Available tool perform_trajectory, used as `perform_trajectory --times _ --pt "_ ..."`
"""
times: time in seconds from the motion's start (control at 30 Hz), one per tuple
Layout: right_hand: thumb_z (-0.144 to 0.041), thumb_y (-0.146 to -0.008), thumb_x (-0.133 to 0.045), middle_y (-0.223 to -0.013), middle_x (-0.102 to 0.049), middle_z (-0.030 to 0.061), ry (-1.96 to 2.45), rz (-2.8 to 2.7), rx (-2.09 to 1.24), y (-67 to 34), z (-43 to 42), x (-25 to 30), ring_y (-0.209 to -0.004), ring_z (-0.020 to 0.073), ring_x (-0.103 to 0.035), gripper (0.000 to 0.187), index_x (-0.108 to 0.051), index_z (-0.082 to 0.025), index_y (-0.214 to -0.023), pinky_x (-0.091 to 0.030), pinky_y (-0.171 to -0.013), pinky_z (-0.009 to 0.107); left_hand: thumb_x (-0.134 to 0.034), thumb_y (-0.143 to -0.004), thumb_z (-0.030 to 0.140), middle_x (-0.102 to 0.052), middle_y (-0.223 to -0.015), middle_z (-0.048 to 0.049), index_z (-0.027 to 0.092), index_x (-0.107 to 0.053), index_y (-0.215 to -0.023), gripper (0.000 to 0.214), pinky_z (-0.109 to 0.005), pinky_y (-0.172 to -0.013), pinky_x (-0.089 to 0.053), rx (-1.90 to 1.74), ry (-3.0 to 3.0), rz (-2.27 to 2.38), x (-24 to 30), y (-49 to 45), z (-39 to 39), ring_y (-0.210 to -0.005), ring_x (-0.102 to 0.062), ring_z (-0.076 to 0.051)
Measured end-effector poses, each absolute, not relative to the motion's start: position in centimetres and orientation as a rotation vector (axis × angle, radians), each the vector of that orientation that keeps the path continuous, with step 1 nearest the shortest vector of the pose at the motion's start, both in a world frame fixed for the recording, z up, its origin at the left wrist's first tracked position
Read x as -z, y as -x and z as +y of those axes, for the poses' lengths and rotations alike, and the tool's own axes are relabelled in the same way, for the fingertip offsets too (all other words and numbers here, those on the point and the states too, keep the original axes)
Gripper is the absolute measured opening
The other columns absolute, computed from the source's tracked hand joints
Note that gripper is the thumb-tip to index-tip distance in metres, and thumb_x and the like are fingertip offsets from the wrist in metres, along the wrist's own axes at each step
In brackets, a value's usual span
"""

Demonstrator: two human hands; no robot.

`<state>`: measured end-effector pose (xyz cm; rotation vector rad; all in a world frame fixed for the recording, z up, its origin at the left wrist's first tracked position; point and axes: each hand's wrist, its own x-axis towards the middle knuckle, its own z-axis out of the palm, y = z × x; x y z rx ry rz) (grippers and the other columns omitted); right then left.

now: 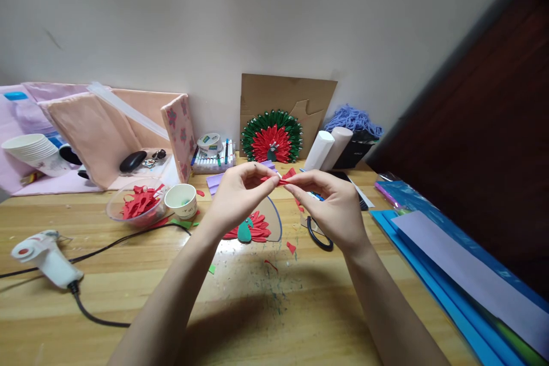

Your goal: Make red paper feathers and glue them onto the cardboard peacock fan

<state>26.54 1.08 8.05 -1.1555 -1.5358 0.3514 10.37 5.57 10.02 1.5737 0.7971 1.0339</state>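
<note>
Between the fingertips of both hands is a small folded piece of red ribbon or foam (289,175), its exact material hard to tell. My left hand (244,189) pinches its left end, and my right hand (328,200) pinches the right end close by. Below them on the table lies a cardboard piece (275,226) with a curved blue edge line, partly hidden by my left hand. It carries red petals (260,226) around a green bird-body shape (244,231). Black-handled scissors (319,234) rest beside my right hand, partly covered.
A white glue gun (47,257) with a black cord lies at left. Near it stand a clear bowl of red strips (141,203) and a paper cup (180,200). A green-and-red peacock on cardboard (272,137) leans on the wall. Blue sheets (429,274) lie at right; red scraps (291,247) dot the table.
</note>
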Motion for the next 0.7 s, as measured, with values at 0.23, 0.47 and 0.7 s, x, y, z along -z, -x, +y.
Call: perform_trajectory --times 0.23,0.47,0.7 --pt "-0.025 -0.078 -0.067 -0.079 -0.071 0.0026 1.166 -1.537 -0.335 -26.53 1.0 -8.09 -0.071 0.0158 -0.068 0.008 -0.069 -0.019 -0.083 -0.057 -0.071 0.03 -0.069 -0.073 0.033 -0.069 -0.08 -0.0064 0.013 -0.065 -0.079 0.021 -0.027 -0.072 -0.049 -1.028 -1.518 0.772 -9.77 -10.72 5.57 -0.074 -0.063 -0.014" --pt "-0.025 -0.078 -0.068 -0.077 -0.07 0.0016 1.156 -1.548 -0.336 -26.52 1.02 -8.05 -0.07 0.0147 -0.067 0.007 -0.069 -0.019 -0.081 -0.056 -0.069 0.028 -0.068 -0.075 0.032 -0.067 -0.079 -0.0041 0.014 -0.064 -0.079 0.019 -0.025 -0.072 -0.048 -1.023 -1.53 0.72 -9.69 -10.76 5.6 -0.074 -0.061 -0.012" --pt "-0.022 -0.08 -0.065 -0.078 -0.069 0.002 1.13 -1.588 -0.197 -26.06 0.81 -8.12 -0.07 0.0147 -0.065 0.003 -0.067 -0.02 -0.081 -0.055 -0.069 0.028 -0.066 -0.077 0.032 -0.062 -0.07 -0.0003 0.014 -0.06 -0.074 0.019 -0.023 -0.068 -0.046 -1.1 -1.506 0.71 -9.4 -11.34 5.56 -0.067 -0.057 -0.01"
